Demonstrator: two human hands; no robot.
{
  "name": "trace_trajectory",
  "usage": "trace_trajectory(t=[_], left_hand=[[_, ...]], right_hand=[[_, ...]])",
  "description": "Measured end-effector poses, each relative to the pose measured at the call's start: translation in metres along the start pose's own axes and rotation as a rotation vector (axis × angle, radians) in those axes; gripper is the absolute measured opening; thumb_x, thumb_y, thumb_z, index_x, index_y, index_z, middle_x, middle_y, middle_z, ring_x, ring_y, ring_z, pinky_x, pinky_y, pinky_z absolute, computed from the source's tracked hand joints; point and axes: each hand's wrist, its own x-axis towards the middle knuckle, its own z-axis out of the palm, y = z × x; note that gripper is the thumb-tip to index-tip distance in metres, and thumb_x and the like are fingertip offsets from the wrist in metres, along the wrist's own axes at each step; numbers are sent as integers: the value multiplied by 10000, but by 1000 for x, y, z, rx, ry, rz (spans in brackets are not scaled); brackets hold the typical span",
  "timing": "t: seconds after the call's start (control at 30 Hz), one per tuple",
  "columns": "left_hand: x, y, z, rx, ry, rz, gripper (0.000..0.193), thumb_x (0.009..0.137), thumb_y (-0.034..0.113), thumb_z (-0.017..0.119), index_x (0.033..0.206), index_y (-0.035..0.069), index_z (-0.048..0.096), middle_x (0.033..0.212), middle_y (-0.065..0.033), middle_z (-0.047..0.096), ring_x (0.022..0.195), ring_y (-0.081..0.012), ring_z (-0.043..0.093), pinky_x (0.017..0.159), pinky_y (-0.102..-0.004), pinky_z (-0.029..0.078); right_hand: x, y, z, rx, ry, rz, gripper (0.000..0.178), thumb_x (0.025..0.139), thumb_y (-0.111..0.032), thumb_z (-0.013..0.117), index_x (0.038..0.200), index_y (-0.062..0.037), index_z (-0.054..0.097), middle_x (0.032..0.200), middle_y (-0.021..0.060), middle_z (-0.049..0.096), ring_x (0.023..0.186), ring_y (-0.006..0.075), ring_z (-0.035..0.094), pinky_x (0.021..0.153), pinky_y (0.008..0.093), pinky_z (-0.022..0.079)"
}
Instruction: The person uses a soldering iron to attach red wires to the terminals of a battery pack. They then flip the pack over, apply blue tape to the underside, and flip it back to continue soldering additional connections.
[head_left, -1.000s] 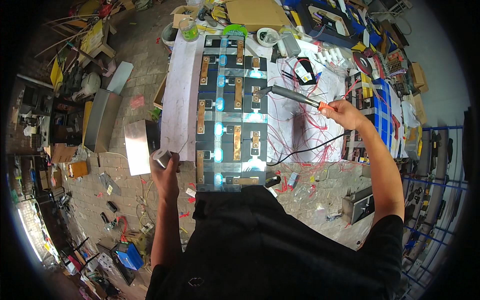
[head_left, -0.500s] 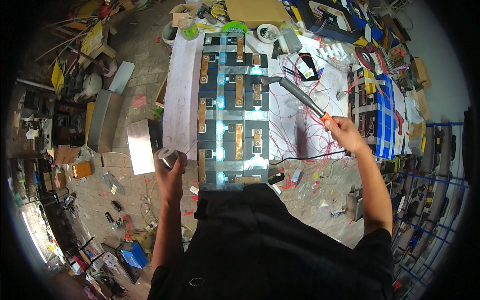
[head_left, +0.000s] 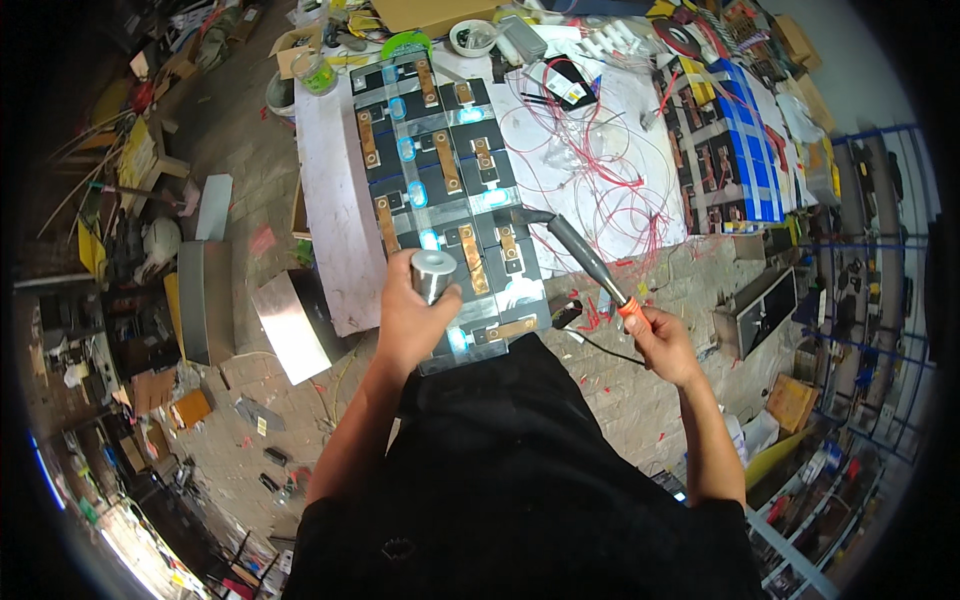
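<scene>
A long pack of black battery cells (head_left: 388,160) lies lengthwise before me, with copper bars (head_left: 446,162), clear tape and light-blue ovals on top. In my left hand (head_left: 405,318) is a silver spool of solder wire (head_left: 432,280) with a white core. That hand is closed round it over the pack's near left part, hiding some cells. My right hand (head_left: 662,345) grips the orange handle of a soldering iron (head_left: 588,258). Its bent dark tip reaches the pack's right column, near a short copper bar (head_left: 507,242); whether it touches metal I cannot tell.
Thin red wires (head_left: 600,195) tangle on the white-covered table (head_left: 345,215) right of the pack. A second pack with blue tape (head_left: 745,140) stands farther right. A white bowl (head_left: 472,38) and a green-tinted jar (head_left: 315,73) sit at the back. A metal box (head_left: 292,325) stands at left.
My left hand has moved right with the spool, from beside the pack to over it. The soldering iron's tip has come nearer along the right column. The whole view has turned.
</scene>
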Motion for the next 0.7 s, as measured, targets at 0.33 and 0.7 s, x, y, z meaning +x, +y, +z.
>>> trace_trajectory(t=[0.33,0.7], left_hand=[[31,19,10,165,-158,-1,563,783,164,793,1243,2,512,1057,-129,658,937,-209,650,863,-353,524],[37,24,10,235,-183,39,584,780,190,796,1255,10,508,1110,-176,702,1012,-280,705,895,-381,540]], right_hand=[[-53,3,61,-2,177,64,383,1035,-406,656,898,-50,628,667,-91,428,579,40,362,503,264,294],[-74,-15,113,31,289,209,398,1050,-375,637,991,18,667,717,-51,478,669,66,406,579,279,368]])
